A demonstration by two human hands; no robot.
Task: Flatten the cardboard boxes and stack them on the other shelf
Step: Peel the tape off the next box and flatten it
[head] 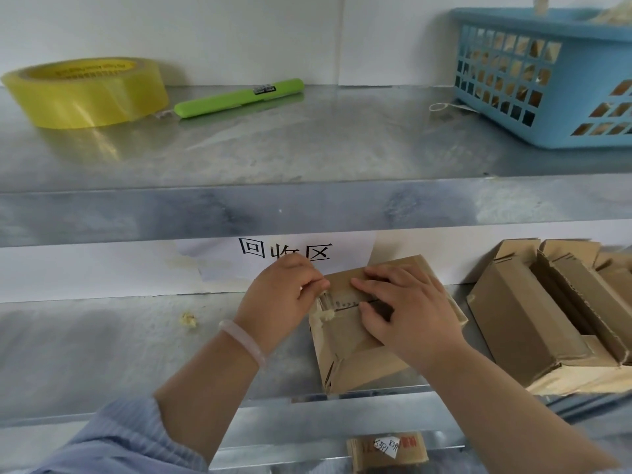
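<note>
Upper shelf (307,148): yellow tape roll (85,92) at left, green cutter (239,97) just beside it, blue basket (547,80) far right.
Middle shelf (102,354), below paper sign (284,251): left hand (284,292), fingers curled, pinches clear tape strip (323,304) at top seam of small cardboard box (349,347).
Box sits near shelf front edge.
Right hand (410,309) flat on box top, fingers straight, pressing.
1 flat cardboard piece (386,449) on shelf below.
Pile of open boxes (530,319) at right.

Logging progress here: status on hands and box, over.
Left hand pinches translucent tape strip. Right hand presses small brown cardboard box, not yet flat. Opened cardboard boxes close at right.
</note>
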